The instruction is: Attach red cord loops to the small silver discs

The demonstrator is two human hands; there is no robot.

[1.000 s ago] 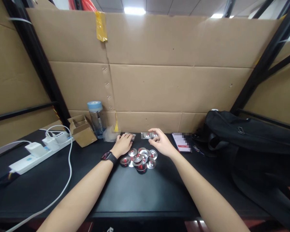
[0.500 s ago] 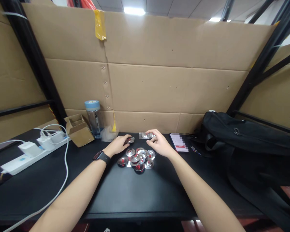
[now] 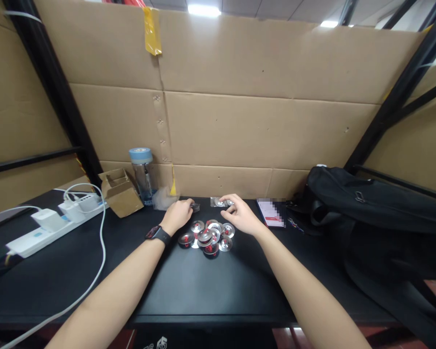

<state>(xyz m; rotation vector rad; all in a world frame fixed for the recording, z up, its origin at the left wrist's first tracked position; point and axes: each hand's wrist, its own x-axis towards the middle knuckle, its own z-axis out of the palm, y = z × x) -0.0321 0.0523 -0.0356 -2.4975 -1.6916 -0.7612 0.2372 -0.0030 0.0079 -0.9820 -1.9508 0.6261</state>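
A pile of small silver cymbal-like discs (image 3: 205, 236) with red loops lies on the black table in front of me. Beyond its left side, my left hand (image 3: 179, 214), wearing a black watch, is closed on a small clear packet (image 3: 195, 207). Most of that packet is hidden by the fingers. To the right, my right hand (image 3: 240, 213) hovers low with thumb and curved fingers apart. Just behind those fingertips lies another clear packet (image 3: 217, 201) with silver discs inside; whether they touch it I cannot tell.
On the left are a white power strip (image 3: 29, 243) with chargers and cable, an opened cardboard box (image 3: 125, 201), a blue-lidded bottle (image 3: 144, 182) and a crumpled clear bag (image 3: 163, 198). To the right lie a phone (image 3: 270, 211), keys and a black bag (image 3: 378, 208). Cardboard walls stand behind.
My left hand has turned slightly, so its packet is more covered. The view has tipped down a little. My right hand and the pile have hardly moved.
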